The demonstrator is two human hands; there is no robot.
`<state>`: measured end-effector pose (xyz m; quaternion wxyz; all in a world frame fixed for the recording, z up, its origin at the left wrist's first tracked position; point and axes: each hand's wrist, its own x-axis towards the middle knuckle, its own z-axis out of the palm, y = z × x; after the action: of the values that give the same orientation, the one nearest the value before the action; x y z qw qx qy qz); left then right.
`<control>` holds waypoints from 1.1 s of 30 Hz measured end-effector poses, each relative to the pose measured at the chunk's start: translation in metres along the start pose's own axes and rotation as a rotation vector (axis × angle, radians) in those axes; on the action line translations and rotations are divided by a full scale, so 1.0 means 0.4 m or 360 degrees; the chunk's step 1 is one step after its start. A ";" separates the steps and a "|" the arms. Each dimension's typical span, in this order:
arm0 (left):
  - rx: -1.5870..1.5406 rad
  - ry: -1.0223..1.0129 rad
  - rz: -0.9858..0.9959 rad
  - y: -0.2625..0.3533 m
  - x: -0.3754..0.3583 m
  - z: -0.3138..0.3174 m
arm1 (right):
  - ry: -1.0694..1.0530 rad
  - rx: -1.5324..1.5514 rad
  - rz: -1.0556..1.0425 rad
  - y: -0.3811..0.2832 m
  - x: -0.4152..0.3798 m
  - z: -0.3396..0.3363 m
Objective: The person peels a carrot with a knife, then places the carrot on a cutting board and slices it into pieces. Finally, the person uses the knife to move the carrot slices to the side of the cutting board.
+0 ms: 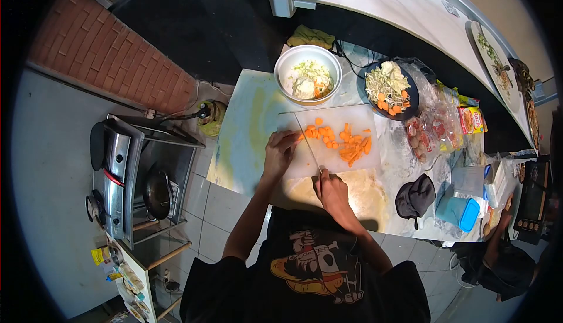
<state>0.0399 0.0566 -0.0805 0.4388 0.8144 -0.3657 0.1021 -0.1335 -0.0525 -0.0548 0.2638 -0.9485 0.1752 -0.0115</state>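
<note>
My right hand [332, 190] is wrapped round the handle of a knife [308, 140]. Its long thin blade points away from me across a white cutting board [359, 119]. Just left of the blade, the fingers of my left hand [280, 154] are pinched on a piece of carrot [300, 138], only its orange end showing. To the right of the blade lie many cut carrot pieces [352, 146], some round slices and some longer chunks. Part of the knife handle is hidden by my right hand.
Behind the board stands a white bowl [280, 72] of chopped vegetables. A dark plate [414, 95] holds sprouts, cauliflower and carrot slices. At right are plastic bags [437, 121], a black cap [416, 196] and a blue-lidded container [468, 214]. Another person [498, 258] is at the right edge.
</note>
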 end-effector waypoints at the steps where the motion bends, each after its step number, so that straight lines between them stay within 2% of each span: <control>1: 0.0009 -0.0004 0.0003 0.000 0.000 0.000 | -0.0001 0.0000 0.0002 0.000 0.000 0.000; 27: -0.0074 0.0081 -0.0066 0.005 -0.008 0.013 | -0.0035 -0.0053 -0.0033 0.003 0.041 0.009; 33: 0.0044 -0.0164 -0.0150 0.018 0.006 -0.018 | 0.0037 -0.0159 0.0028 -0.007 0.034 0.011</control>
<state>0.0377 0.0587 -0.0703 0.4125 0.8408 -0.3478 0.0443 -0.1193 -0.0527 -0.0580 0.2141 -0.9587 0.1868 -0.0114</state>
